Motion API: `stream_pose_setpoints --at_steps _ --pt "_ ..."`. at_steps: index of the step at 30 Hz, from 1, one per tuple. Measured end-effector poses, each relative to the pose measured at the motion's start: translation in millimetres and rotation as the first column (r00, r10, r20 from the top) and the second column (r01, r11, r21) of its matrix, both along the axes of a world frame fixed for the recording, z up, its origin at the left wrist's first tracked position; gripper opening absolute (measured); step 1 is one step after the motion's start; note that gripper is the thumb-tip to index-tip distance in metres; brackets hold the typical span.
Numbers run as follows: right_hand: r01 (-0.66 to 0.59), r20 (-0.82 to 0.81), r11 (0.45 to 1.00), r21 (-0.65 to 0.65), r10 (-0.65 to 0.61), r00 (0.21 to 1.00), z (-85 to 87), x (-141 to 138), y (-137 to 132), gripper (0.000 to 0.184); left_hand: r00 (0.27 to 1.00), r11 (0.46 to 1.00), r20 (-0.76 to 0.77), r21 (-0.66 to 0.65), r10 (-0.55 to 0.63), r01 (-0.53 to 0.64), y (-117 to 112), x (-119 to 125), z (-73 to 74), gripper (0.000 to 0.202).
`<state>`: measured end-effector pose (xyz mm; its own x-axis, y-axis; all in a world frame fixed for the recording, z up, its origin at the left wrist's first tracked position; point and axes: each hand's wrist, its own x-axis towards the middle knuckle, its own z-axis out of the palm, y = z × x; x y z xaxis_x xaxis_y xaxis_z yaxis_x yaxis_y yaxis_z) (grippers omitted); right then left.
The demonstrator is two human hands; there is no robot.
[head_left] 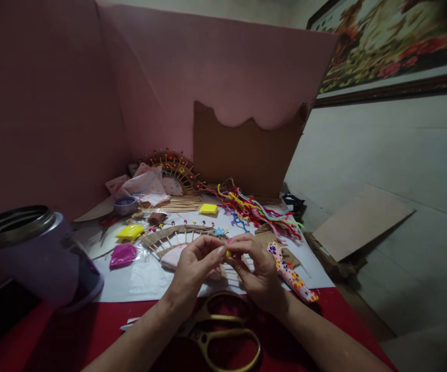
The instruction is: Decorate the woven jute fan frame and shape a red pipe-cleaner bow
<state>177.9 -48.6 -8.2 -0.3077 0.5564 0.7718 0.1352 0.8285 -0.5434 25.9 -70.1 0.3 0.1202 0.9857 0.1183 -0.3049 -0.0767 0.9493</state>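
Note:
Fingertips of my left hand (196,264) and my right hand (259,267) meet in a pinch over a small yellow lump of clay (228,253). Most of the lump is hidden by the fingers. Below and behind the hands lies a fan-shaped piece (157,238) with a brown rim, thin sticks as ribs and coloured beads along its top edge. My hands cover part of it. A light-blue decoration (220,232) sits on its rim. Under my wrists, a large pair of scissors (229,335) with gold-coloured handles rests on the red cloth.
Yellow (130,232) and magenta packets (123,256) lie left, beside a large lilac flask (41,258). Another yellow packet (208,208), thin sticks (180,203) and tangled pipe cleaners (254,204) lie behind. A finished-looking fan (176,166) leans at the back. Patterned fabric (291,271) lies right.

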Motion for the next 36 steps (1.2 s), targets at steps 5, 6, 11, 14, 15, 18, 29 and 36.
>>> stream_pose_setpoints --at_steps 5,6,11,14,15,18,29,36 --pt "0.019 -0.005 1.000 -0.021 -0.019 1.000 -0.4 -1.3 0.1 0.020 1.000 1.000 0.017 -0.011 0.007 -0.007 0.5 0.8 -1.4 0.018" --pt "0.027 -0.004 0.999 -0.021 -0.028 1.000 -0.1 -1.5 0.3 0.018 1.000 1.000 0.016 -0.010 0.013 -0.013 1.0 1.0 -1.5 0.019" --pt "0.030 0.006 0.999 -0.033 -0.030 1.000 1.6 -1.6 0.7 0.015 0.999 0.998 -0.005 -0.046 0.032 -0.033 3.4 1.3 -2.3 0.020" --pt "0.054 0.006 0.997 -0.061 -0.054 0.999 3.2 -1.8 0.7 0.012 0.999 0.998 0.002 -0.049 0.043 -0.043 1.8 1.7 -1.1 0.019" --pt "0.059 0.006 0.996 -0.059 -0.059 0.998 3.7 -1.9 0.8 0.010 0.999 0.998 0.009 -0.052 0.046 -0.046 1.0 1.9 -0.3 0.019" --pt "0.053 -0.004 0.998 -0.042 -0.053 0.999 4.5 -2.1 1.2 0.010 0.998 0.996 0.023 -0.064 0.060 -0.058 -0.5 2.5 1.8 0.019" --pt "0.040 -0.006 0.998 -0.054 -0.040 0.999 2.0 -0.9 3.8 0.007 0.999 0.997 0.024 -0.074 0.037 -0.035 0.9 1.3 1.3 0.022" --pt "0.041 -0.002 0.996 -0.076 -0.042 0.999 2.0 -1.0 4.9 0.010 0.997 0.991 0.031 -0.116 0.069 -0.065 -1.3 2.5 4.3 0.023"
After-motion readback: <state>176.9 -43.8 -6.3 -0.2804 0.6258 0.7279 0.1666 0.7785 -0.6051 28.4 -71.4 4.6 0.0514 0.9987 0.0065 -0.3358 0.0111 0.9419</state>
